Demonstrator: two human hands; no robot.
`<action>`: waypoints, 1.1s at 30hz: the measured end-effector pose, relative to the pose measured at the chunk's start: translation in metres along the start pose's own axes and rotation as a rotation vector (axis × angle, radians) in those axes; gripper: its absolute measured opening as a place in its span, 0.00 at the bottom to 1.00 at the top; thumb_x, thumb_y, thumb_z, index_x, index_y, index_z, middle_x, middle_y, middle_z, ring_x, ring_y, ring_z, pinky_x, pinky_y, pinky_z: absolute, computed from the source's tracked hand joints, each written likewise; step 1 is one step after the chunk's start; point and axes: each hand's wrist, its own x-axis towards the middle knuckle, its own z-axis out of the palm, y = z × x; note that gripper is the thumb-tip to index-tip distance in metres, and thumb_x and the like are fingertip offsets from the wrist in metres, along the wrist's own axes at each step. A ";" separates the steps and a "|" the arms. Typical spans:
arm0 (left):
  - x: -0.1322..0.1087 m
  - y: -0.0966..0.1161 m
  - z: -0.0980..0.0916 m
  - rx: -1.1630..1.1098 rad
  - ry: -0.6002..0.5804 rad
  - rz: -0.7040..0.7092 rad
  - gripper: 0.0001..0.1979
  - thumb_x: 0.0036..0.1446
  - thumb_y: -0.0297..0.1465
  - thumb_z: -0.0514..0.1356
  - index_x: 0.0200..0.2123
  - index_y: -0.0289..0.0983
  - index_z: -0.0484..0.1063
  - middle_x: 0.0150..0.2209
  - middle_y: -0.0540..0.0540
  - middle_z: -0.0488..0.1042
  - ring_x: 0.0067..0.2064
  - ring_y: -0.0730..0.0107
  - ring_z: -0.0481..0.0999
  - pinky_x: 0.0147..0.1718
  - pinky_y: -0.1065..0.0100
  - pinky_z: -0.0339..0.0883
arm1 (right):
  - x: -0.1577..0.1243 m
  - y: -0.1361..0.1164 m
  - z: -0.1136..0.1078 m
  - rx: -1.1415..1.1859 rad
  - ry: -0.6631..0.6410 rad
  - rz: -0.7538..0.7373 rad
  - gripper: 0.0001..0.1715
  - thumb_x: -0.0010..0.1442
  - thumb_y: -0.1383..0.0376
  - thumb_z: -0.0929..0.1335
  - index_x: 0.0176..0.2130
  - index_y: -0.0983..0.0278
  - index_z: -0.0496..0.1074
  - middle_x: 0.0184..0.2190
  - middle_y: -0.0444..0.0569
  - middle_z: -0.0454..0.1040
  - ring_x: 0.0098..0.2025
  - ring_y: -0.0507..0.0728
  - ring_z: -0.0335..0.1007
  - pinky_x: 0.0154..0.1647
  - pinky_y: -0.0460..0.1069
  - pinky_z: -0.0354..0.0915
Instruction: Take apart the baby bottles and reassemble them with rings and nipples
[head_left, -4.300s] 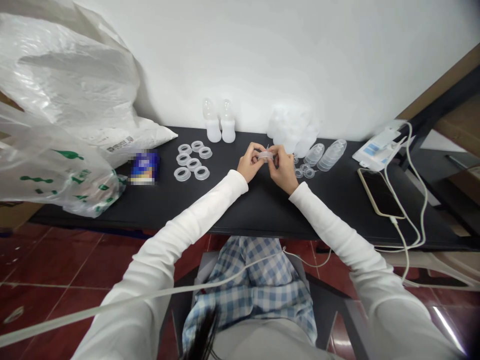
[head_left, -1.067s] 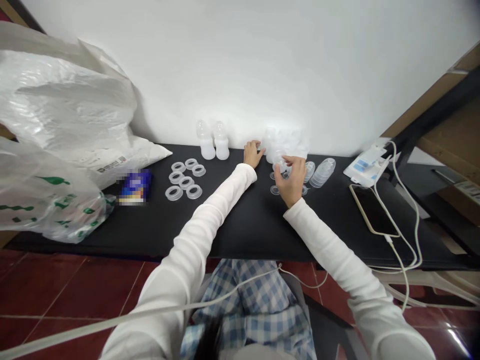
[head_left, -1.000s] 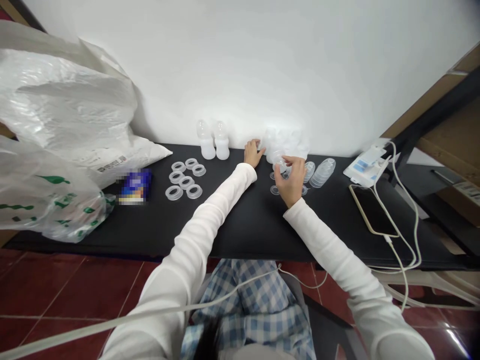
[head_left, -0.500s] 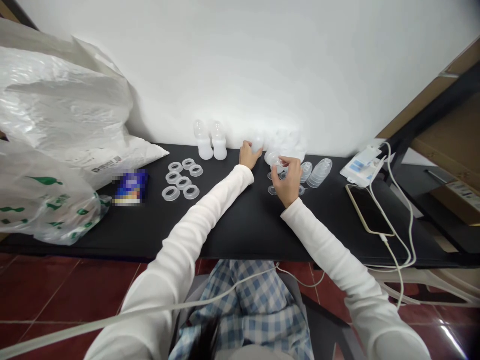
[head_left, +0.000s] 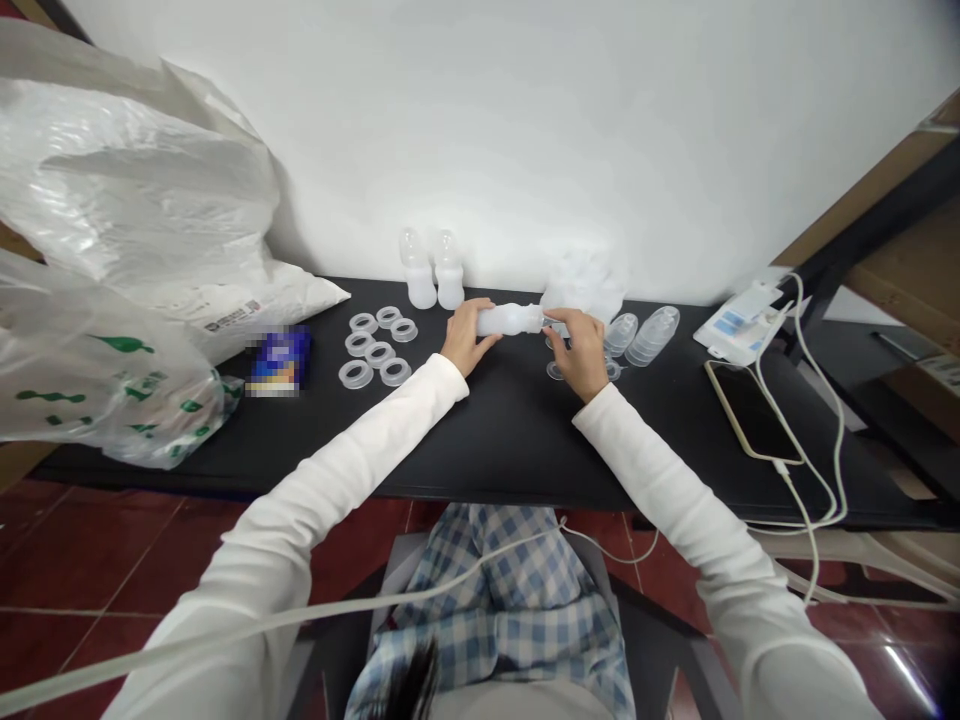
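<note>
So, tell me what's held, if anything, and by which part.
The left hand grips a white bottle by its base end; the right hand is at its mouth, its hold unclear.

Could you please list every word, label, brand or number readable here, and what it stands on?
Nothing can be read with certainty.
White bag: dark print, too blurred.
Clear bag: green print, too blurred.
Blue packet: partly pixelated, nothing legible.
White-and-blue pack: any lettering too small.
Carton at far right: pale label, too small.
Held bottle: no lettering visible.
</note>
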 end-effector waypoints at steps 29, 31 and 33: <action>0.003 0.011 -0.023 -0.028 -0.179 -0.004 0.21 0.63 0.46 0.50 0.39 0.37 0.75 0.40 0.45 0.82 0.41 0.65 0.79 0.45 0.67 0.69 | 0.004 0.015 -0.011 -0.102 -0.239 -0.135 0.23 0.73 0.53 0.57 0.51 0.61 0.73 0.42 0.54 0.78 0.45 0.62 0.70 0.48 0.57 0.60; 0.002 0.013 -0.023 -0.034 -0.181 0.017 0.21 0.63 0.46 0.52 0.40 0.37 0.76 0.41 0.45 0.82 0.42 0.64 0.79 0.45 0.67 0.69 | 0.003 0.016 -0.010 -0.147 -0.260 -0.121 0.27 0.74 0.51 0.54 0.44 0.61 0.74 0.39 0.53 0.76 0.44 0.61 0.69 0.48 0.57 0.59; 0.002 0.015 -0.022 -0.059 -0.176 0.029 0.21 0.62 0.46 0.52 0.40 0.37 0.76 0.41 0.45 0.82 0.43 0.64 0.80 0.46 0.66 0.70 | 0.003 0.017 -0.009 -0.186 -0.285 -0.113 0.31 0.74 0.52 0.51 0.37 0.61 0.74 0.37 0.52 0.74 0.42 0.60 0.67 0.48 0.57 0.57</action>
